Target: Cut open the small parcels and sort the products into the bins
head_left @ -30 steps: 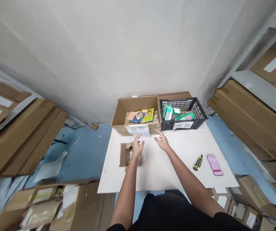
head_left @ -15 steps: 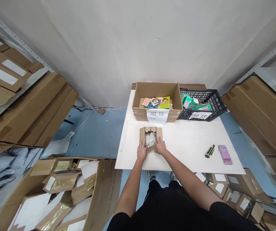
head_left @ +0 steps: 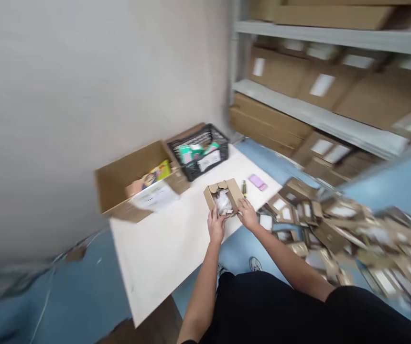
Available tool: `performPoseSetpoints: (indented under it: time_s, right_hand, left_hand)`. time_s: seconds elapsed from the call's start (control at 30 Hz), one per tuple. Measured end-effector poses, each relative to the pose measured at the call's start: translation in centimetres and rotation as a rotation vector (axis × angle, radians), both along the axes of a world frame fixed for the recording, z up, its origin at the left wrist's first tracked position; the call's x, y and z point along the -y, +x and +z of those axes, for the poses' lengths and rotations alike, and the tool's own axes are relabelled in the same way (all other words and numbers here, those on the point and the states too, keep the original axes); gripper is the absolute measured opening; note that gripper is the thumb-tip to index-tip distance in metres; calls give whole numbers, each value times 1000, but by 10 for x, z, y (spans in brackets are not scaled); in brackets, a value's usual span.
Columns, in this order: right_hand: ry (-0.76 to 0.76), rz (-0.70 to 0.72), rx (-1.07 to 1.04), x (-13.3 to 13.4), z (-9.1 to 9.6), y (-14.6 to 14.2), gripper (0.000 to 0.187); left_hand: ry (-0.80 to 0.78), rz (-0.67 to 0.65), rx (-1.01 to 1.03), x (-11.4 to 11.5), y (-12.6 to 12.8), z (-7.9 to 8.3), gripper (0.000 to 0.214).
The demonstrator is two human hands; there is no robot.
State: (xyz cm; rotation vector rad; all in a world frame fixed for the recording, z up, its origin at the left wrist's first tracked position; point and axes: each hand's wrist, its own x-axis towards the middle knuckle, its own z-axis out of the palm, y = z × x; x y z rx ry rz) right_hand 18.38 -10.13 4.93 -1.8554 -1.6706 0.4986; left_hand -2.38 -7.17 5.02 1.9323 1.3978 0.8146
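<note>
A small open cardboard box with white crumpled wrapping inside sits at the near edge of the white table. My left hand grips its near left side with curled fingers. My right hand holds its right side, fingers closed on the wall. The picture is smeared by head motion.
Behind stand a big open carton with coloured booklets and a paper label, and a black crate with green packs. A black-yellow knife and pink item lie right. Many small boxes litter the blue floor; shelves of cartons stand behind.
The view has swung hard to the right, bringing the right shelves and floor boxes into sight. Both hands keep hold of the small box, which stays on the table.
</note>
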Motion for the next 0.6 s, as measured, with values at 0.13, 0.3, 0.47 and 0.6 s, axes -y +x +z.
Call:
performPoseSetpoints:
  time_s: [0.13, 0.3, 0.47, 0.6]
  right_hand:
    - [4, -320, 42, 78, 23, 130, 30]
    - [45, -715, 91, 197, 31, 261, 30]
    - [60, -960, 108, 292, 27, 344, 31]
    - [41, -1096, 87, 323, 17, 377, 54]
  left_hand:
    - [26, -329, -30, 7, 157, 12, 13]
    - [57, -697, -27, 67, 344, 20, 15]
    - [93, -946, 5, 136, 460, 39, 30]
    - [95, -976, 77, 157, 480, 47, 50]
